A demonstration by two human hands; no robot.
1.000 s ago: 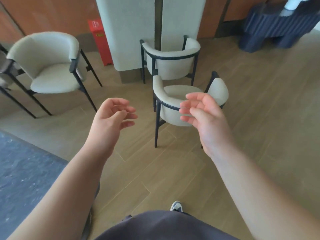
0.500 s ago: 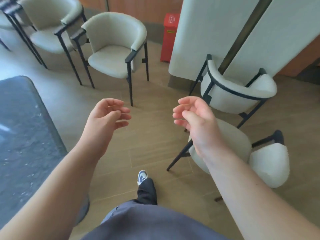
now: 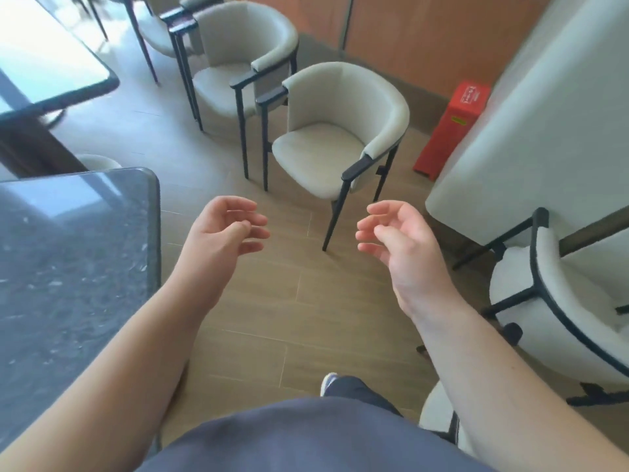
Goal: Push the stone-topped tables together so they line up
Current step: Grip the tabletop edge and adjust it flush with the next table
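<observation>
Dark speckled stone, that's the top of the near table [image 3: 68, 253], which fills the left side and has a rounded corner pointing toward the middle of the floor. A second table [image 3: 51, 63] sits farther back at the far left, glossy with window glare on it, and there's a clear gap of floor between the two, so they aren't lined up. Neither hand is on either table. The left hand [image 3: 221, 240] floats just right of the near table's edge, palm turned inward, fingers loosely curled and holding nothing. The right hand [image 3: 398, 243] mirrors it a bit further right, also relaxed and empty. Past the hands there's a cream armchair [image 3: 337, 131] with black legs, another one [image 3: 238, 63] right behind it at the far left, and a third chair [image 3: 561, 301] at the right edge with its back to us. A red box [image 3: 452, 131] stands against a pale wall panel [image 3: 544, 114]. Wood-look floor [image 3: 289, 301] under everything.
</observation>
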